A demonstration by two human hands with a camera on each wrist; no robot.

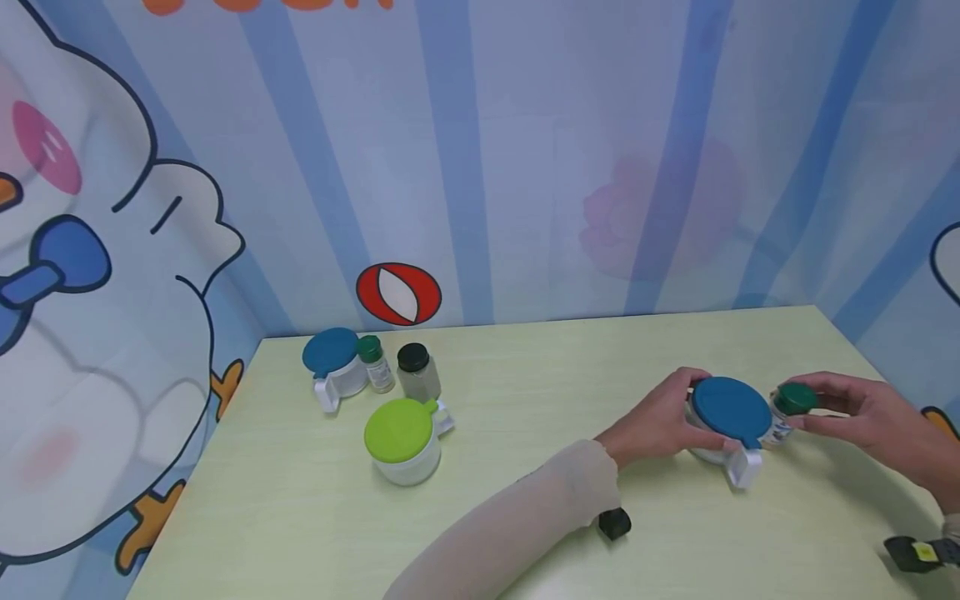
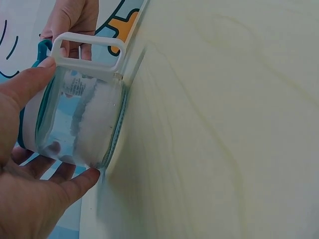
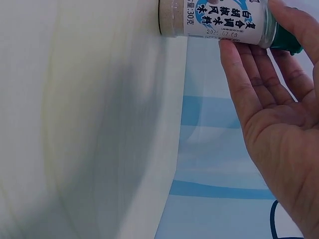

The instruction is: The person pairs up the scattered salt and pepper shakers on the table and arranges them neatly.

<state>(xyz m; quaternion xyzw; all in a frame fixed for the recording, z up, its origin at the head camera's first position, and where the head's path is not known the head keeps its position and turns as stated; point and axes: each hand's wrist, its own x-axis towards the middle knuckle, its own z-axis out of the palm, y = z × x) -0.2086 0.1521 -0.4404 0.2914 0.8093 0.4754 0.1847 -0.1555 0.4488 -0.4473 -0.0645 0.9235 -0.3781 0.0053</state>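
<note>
My left hand [image 1: 660, 427] grips a clear seasoning jar [image 1: 731, 410] with a blue lid and a white handle, on the right side of the table. In the left wrist view, thumb and fingers span the jar [image 2: 87, 117], and white granules show inside. Just right of it, my right hand [image 1: 881, 421] pinches a small pepper shaker [image 1: 793, 399] by its green cap end. The right wrist view shows the shaker's printed white label [image 3: 227, 20] and pale powder at its base. In the head view, jar and shaker stand close together; whether they touch I cannot tell.
At the table's back left stand another blue-lidded jar [image 1: 332, 354], a green-capped shaker [image 1: 375, 365] and a black-capped bottle [image 1: 420, 375]. A lime-lidded jar [image 1: 400, 433] sits in front of them. A patterned curtain [image 1: 525, 167] borders the table's [image 1: 525, 383] back edge.
</note>
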